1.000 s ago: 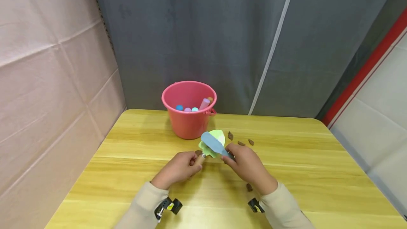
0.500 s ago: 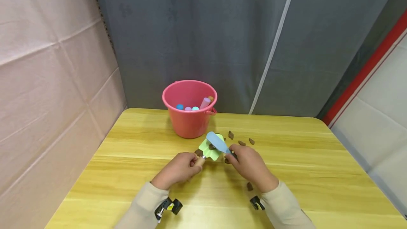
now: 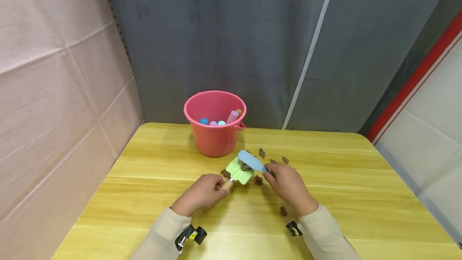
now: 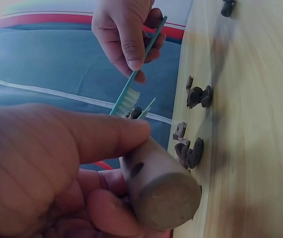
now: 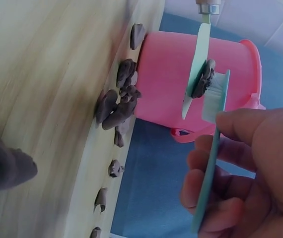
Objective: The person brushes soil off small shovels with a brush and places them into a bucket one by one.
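My left hand [image 3: 202, 192] grips the wooden handle [image 4: 154, 181] of a small trowel with a light green, scalloped blade [image 3: 235, 170]. A brown, clay-like lump [image 5: 203, 79] sits on that blade. My right hand [image 3: 288, 185] holds a light blue brush [image 3: 251, 161] by its handle, with white bristles [image 5: 213, 96] against the lump in the right wrist view. Trowel and brush are raised over the wooden table. More brown lumps [image 3: 258, 180] lie below and beside them, some clustered together [image 5: 121, 106].
Just behind the trowel stands a pink bucket [image 3: 214, 141] with coloured balls and a pink stick [image 3: 232, 116] inside. Separate brown lumps [image 3: 262, 153] are scattered to its right, and one [image 3: 283, 211] lies by my right wrist. A grey curtain [image 3: 216, 31] hangs beyond the table.
The brush has shifted right across the trowel blade with my right hand. The blade has tilted and swung lower, and the lump on it now shows. My left hand has hardly moved.
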Demonstrator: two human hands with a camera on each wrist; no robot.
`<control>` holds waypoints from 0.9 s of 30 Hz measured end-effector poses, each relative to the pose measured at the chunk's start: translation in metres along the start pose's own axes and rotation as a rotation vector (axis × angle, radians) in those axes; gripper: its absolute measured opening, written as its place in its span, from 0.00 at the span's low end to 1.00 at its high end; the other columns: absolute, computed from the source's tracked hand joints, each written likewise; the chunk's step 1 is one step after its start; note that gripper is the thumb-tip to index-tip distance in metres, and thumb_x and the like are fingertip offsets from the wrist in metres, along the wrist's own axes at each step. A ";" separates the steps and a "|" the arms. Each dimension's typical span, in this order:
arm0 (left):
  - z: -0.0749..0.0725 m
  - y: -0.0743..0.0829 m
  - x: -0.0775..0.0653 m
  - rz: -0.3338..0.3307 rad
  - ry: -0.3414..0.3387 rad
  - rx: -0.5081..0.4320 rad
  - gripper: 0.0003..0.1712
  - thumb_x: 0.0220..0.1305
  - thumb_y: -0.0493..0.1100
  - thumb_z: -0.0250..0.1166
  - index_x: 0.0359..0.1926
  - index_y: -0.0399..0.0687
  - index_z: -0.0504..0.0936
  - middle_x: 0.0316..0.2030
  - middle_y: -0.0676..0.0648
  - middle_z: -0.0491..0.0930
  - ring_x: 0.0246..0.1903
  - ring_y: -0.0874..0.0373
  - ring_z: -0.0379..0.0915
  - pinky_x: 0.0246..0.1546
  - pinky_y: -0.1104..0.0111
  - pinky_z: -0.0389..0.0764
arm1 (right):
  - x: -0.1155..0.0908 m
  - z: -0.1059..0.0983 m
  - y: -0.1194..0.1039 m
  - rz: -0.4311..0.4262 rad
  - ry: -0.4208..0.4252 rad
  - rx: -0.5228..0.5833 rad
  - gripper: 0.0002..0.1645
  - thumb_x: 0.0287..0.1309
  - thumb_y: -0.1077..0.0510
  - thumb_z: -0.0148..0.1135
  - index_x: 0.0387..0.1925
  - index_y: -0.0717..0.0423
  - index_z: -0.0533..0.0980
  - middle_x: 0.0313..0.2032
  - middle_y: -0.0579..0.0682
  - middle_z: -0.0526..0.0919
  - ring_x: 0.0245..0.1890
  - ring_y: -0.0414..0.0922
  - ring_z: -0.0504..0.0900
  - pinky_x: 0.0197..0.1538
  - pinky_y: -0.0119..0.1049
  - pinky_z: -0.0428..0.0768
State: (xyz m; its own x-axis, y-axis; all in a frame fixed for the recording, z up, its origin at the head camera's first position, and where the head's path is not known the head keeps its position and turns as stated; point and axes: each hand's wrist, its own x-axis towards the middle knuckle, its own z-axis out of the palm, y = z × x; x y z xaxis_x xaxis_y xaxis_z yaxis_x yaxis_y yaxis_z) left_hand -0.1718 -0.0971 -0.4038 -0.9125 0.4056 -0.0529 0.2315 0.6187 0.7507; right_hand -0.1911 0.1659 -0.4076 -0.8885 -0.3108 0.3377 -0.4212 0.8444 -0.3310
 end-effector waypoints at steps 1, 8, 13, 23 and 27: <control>0.000 0.000 0.000 0.000 -0.002 0.001 0.11 0.64 0.39 0.67 0.27 0.44 0.74 0.20 0.52 0.67 0.17 0.62 0.69 0.17 0.70 0.71 | 0.000 0.000 0.001 0.004 -0.005 0.001 0.09 0.63 0.57 0.66 0.43 0.57 0.83 0.41 0.55 0.86 0.38 0.51 0.85 0.37 0.46 0.81; -0.001 -0.002 -0.001 0.008 -0.022 -0.027 0.11 0.65 0.39 0.66 0.27 0.43 0.74 0.20 0.52 0.67 0.16 0.62 0.70 0.16 0.71 0.71 | 0.004 0.001 0.004 0.023 -0.015 0.013 0.07 0.64 0.58 0.65 0.41 0.56 0.82 0.29 0.47 0.82 0.23 0.40 0.70 0.28 0.38 0.73; -0.003 -0.004 -0.001 0.047 -0.020 0.026 0.10 0.64 0.40 0.67 0.28 0.44 0.75 0.21 0.52 0.69 0.18 0.62 0.68 0.18 0.70 0.70 | 0.005 -0.001 0.005 0.057 -0.022 0.006 0.08 0.65 0.57 0.64 0.42 0.56 0.82 0.29 0.47 0.82 0.24 0.40 0.71 0.28 0.39 0.72; -0.002 -0.007 -0.002 0.032 -0.049 0.035 0.10 0.64 0.42 0.67 0.29 0.46 0.76 0.21 0.52 0.70 0.18 0.62 0.68 0.19 0.69 0.71 | 0.005 -0.005 0.017 0.163 0.014 -0.005 0.08 0.66 0.57 0.63 0.41 0.57 0.82 0.21 0.43 0.74 0.17 0.42 0.66 0.20 0.37 0.65; -0.003 -0.007 -0.003 0.019 -0.057 0.020 0.10 0.65 0.42 0.67 0.30 0.45 0.76 0.22 0.51 0.71 0.18 0.61 0.68 0.18 0.68 0.71 | 0.005 -0.007 0.019 0.178 0.041 0.018 0.09 0.67 0.56 0.61 0.41 0.59 0.81 0.19 0.43 0.73 0.15 0.41 0.65 0.18 0.36 0.63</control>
State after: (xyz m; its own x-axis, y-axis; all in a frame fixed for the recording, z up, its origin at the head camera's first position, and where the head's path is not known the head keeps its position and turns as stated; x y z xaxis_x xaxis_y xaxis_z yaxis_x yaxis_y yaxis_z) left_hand -0.1714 -0.1051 -0.4070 -0.8875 0.4544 -0.0764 0.2559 0.6239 0.7385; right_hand -0.2020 0.1836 -0.4064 -0.9413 -0.1389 0.3077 -0.2615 0.8765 -0.4041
